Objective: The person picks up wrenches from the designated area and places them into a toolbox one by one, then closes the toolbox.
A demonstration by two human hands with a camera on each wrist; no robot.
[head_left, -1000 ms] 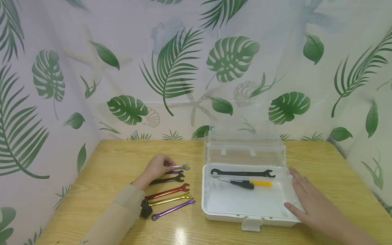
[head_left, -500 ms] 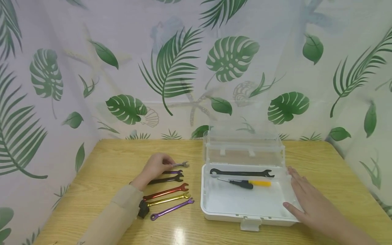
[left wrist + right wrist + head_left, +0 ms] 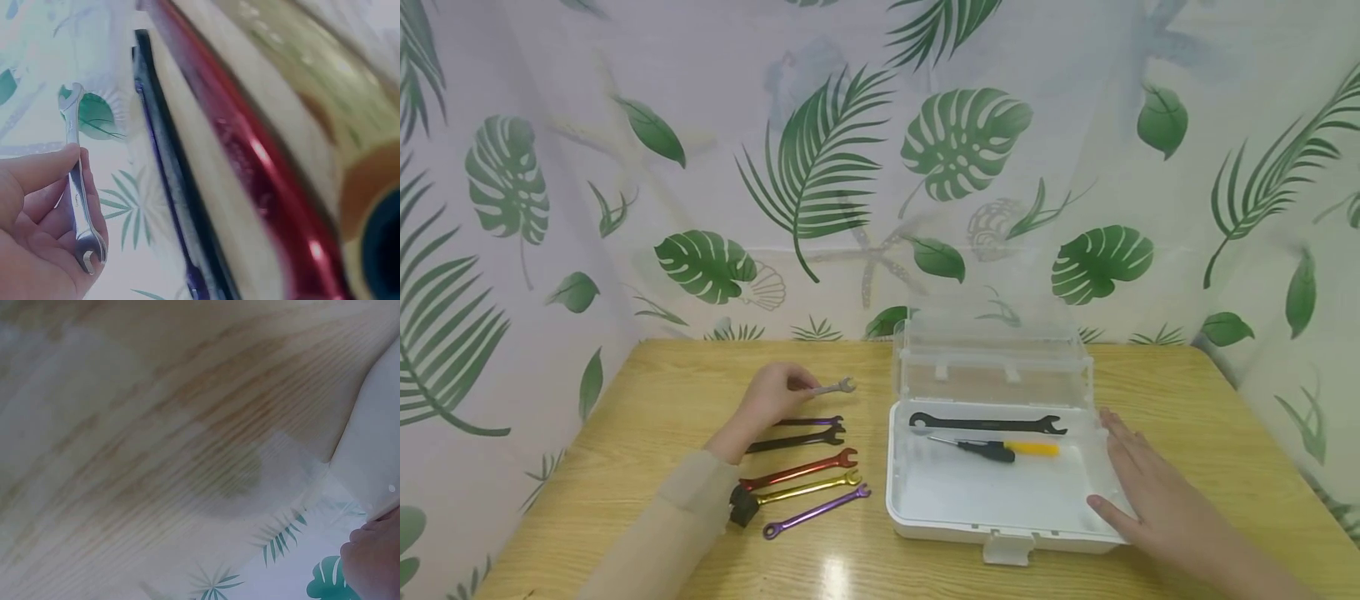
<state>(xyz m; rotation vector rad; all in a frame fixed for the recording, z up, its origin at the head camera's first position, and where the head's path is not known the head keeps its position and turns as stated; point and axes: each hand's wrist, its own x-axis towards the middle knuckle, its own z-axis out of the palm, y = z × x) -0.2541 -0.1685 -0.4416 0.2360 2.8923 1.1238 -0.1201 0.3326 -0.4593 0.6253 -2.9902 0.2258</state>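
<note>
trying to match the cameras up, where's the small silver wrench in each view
Head: silver wrench left of centre, pinched by the left hand, lifted above the row of coloured wrenches.
Left wrist: at the left edge, upright in the fingers.
Right wrist: not in it.
Shared landmark: the red wrench, which also fills the left wrist view.

Soft even light; table (image 3: pixel 850 575) glare; wrist views blurred.
</note>
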